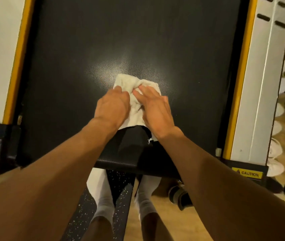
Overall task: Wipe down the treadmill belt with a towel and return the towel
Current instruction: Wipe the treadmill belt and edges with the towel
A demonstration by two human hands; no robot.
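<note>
The towel (134, 84) lies on the treadmill belt (86, 40), midway between its side edges, near the rear edge. The left hand (112, 106) curls its fingers into the towel; the right hand (155, 108) presses it with straight fingers.

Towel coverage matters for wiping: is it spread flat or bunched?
Bunched: towel is creased and gathered between left hand and right hand on belt.
</note>
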